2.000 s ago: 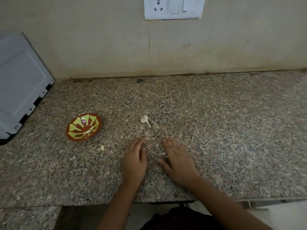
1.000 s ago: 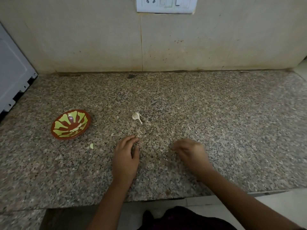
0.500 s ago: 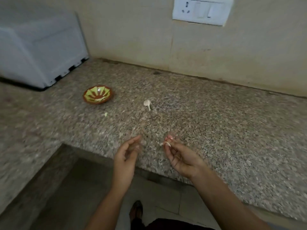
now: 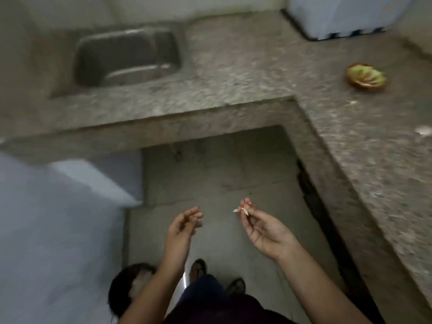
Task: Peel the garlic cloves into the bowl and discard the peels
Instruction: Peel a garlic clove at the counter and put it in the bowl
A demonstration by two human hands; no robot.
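Observation:
My right hand (image 4: 261, 228) is raised over the floor, palm up, pinching pale garlic peels (image 4: 240, 210) at its fingertips. My left hand (image 4: 182, 226) hovers beside it, fingers loosely curled, holding nothing that I can see. The small brown bowl with the yellow-green pattern (image 4: 365, 77) stands far off on the granite counter (image 4: 350, 148) at the upper right. A white garlic piece (image 4: 423, 130) lies on the counter at the right edge, and a tiny pale scrap (image 4: 353, 102) lies below the bowl.
The counter turns an L-shaped corner; a steel sink (image 4: 127, 59) is set in its far arm. A white appliance (image 4: 336, 16) stands at the top right. A pale blue-white unit (image 4: 58, 230) fills the left. A dark round bin (image 4: 127, 288) stands on the floor by my feet.
I have turned left, away from the counter. Both hands left the countertop and now hang over the floor, the right one having picked up peels. The bowl and garlic piece stayed put.

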